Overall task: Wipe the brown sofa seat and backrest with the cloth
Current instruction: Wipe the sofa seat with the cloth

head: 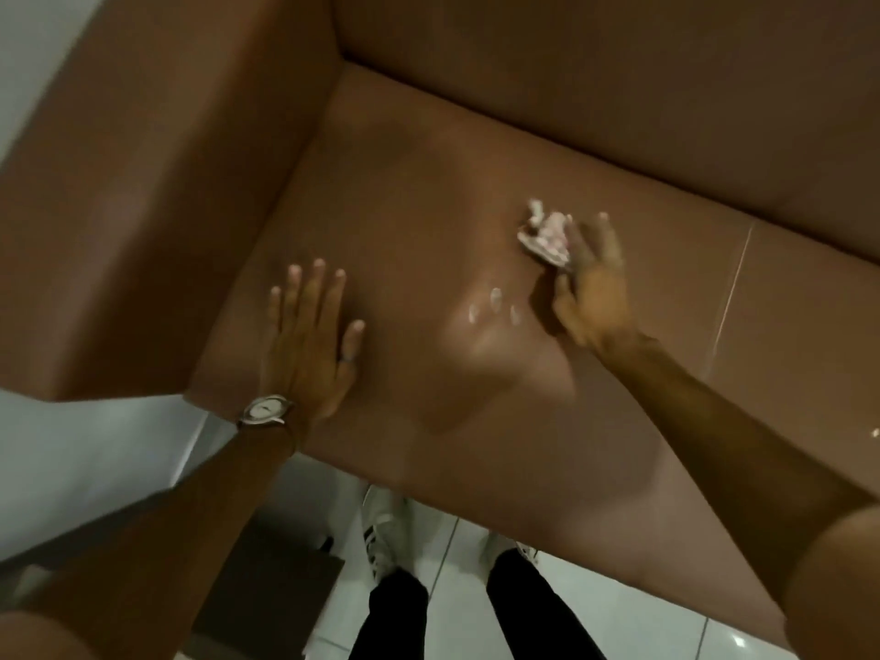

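Near the middle of the frame, the right hand (590,278) presses a small crumpled cloth (545,235) on the sofa seat (428,207), fingers closed over it. The cloth looks soft and light, so holding it bunched should work. The left hand (309,340) lies open and flat at the seat's left.

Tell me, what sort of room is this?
Probably an indoor sitting or waiting area: a brown sofa seat with backrest and armrest, standing on pale glossy floor tiles. Home or office, I cannot tell.

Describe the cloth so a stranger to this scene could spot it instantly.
Start at the brown sofa seat, the wide flat cushion below the backrest. Follow the right hand out over the seat's middle; the cloth is bunched under its fingers. It is the only crumpled, pale pink-and-white thing on the smooth brown surface.
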